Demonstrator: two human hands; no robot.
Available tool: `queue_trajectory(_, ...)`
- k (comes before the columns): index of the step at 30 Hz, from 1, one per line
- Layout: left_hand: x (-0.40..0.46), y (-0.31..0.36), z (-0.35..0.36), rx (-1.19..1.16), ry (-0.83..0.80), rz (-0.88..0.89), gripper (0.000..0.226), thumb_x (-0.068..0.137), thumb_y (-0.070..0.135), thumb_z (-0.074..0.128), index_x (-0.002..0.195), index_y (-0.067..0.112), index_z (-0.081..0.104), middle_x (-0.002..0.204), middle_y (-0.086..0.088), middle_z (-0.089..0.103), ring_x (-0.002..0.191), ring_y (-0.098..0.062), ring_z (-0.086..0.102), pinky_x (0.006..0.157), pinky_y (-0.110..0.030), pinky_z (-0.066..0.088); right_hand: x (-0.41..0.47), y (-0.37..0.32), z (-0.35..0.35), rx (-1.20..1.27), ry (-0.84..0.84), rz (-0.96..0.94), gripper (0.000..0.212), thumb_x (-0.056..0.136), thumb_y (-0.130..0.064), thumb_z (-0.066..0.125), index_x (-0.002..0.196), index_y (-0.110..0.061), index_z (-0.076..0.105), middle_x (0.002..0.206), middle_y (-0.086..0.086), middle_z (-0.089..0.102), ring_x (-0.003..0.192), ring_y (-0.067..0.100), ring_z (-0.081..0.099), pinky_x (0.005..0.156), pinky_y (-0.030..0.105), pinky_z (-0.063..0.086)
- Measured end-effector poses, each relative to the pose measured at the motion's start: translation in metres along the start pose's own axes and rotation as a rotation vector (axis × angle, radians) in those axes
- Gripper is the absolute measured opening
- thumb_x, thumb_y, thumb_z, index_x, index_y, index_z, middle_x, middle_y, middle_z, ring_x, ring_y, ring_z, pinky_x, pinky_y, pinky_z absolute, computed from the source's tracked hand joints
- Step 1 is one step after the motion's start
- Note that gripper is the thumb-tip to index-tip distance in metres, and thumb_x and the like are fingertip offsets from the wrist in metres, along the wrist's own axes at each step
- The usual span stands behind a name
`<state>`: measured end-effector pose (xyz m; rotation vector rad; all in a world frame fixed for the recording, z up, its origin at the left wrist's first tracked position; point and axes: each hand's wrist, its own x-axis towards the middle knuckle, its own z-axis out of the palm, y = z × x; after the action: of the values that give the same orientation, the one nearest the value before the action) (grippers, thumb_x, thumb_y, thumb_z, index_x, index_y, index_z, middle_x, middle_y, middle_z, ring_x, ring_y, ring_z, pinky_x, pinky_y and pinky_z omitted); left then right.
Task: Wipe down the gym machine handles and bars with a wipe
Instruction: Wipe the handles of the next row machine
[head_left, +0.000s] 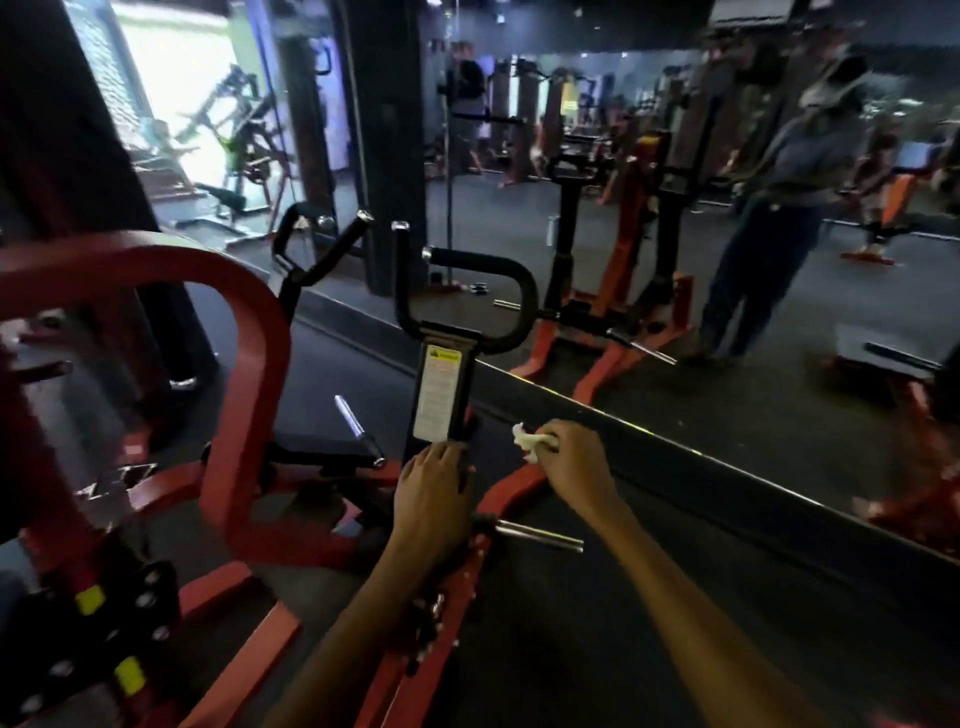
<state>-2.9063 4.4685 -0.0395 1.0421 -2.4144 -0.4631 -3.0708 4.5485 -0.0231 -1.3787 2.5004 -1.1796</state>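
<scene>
My right hand holds a crumpled white wipe against the red curved bar of the machine's frame. My left hand grips the lower end of the black upright post, just under its white warning label. Above the post, black padded handles curve up and inward. A chrome weight peg sticks out to the right below my hands.
A large wall mirror runs along the right and shows the machine and a standing person. A red frame loop and another chrome peg stand at left. Dark rubber flooring lies all around.
</scene>
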Motion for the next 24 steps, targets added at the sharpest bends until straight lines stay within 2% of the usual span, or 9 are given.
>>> queue_trajectory(4,0.071,-0.014,0.011,-0.006,0.05,-0.029,0.038,0.098,0.024,0.05,0.134,0.014,0.053,0.139,-0.003,0.054,0.129,-0.02,0.047,0.107,-0.031,0.031,0.078,0.005,0.02,0.051,0.013,-0.035,0.008,0.081,-0.006,0.062,0.086,-0.005,0.067,0.083,0.011,0.071,0.08,0.025,0.068,0.071,0.032,0.052)
queue_trajectory(6,0.109,-0.027,0.019,-0.035,0.067,-0.045,0.041,0.099,0.026,0.05,0.138,0.012,0.05,0.143,-0.005,0.05,0.132,-0.021,0.044,0.109,-0.032,0.03,0.114,0.004,0.029,0.061,0.056,-0.097,0.016,0.082,0.0,0.06,0.095,-0.002,0.067,0.093,0.013,0.068,0.088,0.026,0.064,0.075,0.027,0.046)
queue_trajectory(9,0.162,-0.05,0.033,-0.091,0.1,-0.073,0.044,0.099,0.027,0.048,0.139,0.011,0.048,0.145,-0.007,0.048,0.134,-0.023,0.043,0.111,-0.034,0.032,0.161,-0.007,0.033,0.041,0.098,-0.151,0.03,0.084,0.007,0.053,0.111,0.0,0.065,0.102,0.016,0.061,0.096,0.024,0.057,0.075,0.008,0.031)
queue_trajectory(12,0.218,-0.071,0.045,-0.109,0.148,-0.024,0.044,0.099,0.025,0.049,0.14,0.011,0.047,0.148,-0.007,0.044,0.138,-0.024,0.038,0.114,-0.035,0.031,0.221,-0.018,0.037,0.039,0.153,-0.208,0.034,0.085,0.01,0.051,0.114,0.0,0.064,0.105,0.018,0.057,0.097,0.024,0.056,0.08,0.003,0.028)
queue_trajectory(15,0.27,-0.087,0.054,-0.081,0.171,0.052,0.045,0.1,0.025,0.046,0.141,0.008,0.046,0.149,-0.009,0.043,0.141,-0.025,0.035,0.116,-0.038,0.029,0.279,-0.031,0.046,0.032,0.154,-0.316,0.033,0.084,0.01,0.055,0.115,0.004,0.063,0.115,0.018,0.06,0.105,0.027,0.058,0.09,0.013,0.036)
queue_trajectory(18,0.308,-0.095,0.061,-0.008,0.074,0.118,0.048,0.103,0.029,0.04,0.147,0.01,0.038,0.156,-0.008,0.032,0.147,-0.023,0.022,0.119,-0.032,0.013,0.329,-0.048,0.062,0.005,0.116,-0.413,0.034,0.088,0.005,0.053,0.121,0.002,0.058,0.123,0.017,0.058,0.114,0.026,0.056,0.102,0.028,0.041)
queue_trajectory(20,0.323,-0.1,0.069,0.015,0.029,0.176,0.048,0.104,0.033,0.036,0.148,0.012,0.036,0.157,-0.007,0.03,0.147,-0.02,0.019,0.119,-0.029,0.006,0.36,-0.066,0.074,-0.019,0.083,-0.483,0.033,0.092,0.003,0.049,0.124,0.0,0.056,0.126,0.017,0.057,0.117,0.026,0.054,0.104,0.033,0.041)
queue_trajectory(22,0.331,-0.105,0.077,0.038,0.005,0.221,0.056,0.104,0.045,0.021,0.143,0.012,0.043,0.151,-0.007,0.041,0.144,-0.021,0.028,0.118,-0.029,0.006,0.384,-0.085,0.086,-0.068,0.033,-0.558,0.033,0.094,0.001,0.044,0.125,0.0,0.055,0.127,0.018,0.056,0.119,0.028,0.052,0.105,0.03,0.038)
queue_trajectory(24,0.334,-0.111,0.086,0.076,0.089,0.281,0.069,0.102,0.051,0.009,0.128,0.011,0.059,0.134,-0.008,0.058,0.131,-0.024,0.047,0.115,-0.028,0.013,0.404,-0.093,0.1,-0.187,-0.093,-0.626,0.036,0.096,0.0,0.039,0.129,0.0,0.051,0.134,0.017,0.051,0.126,0.028,0.046,0.107,0.025,0.029)
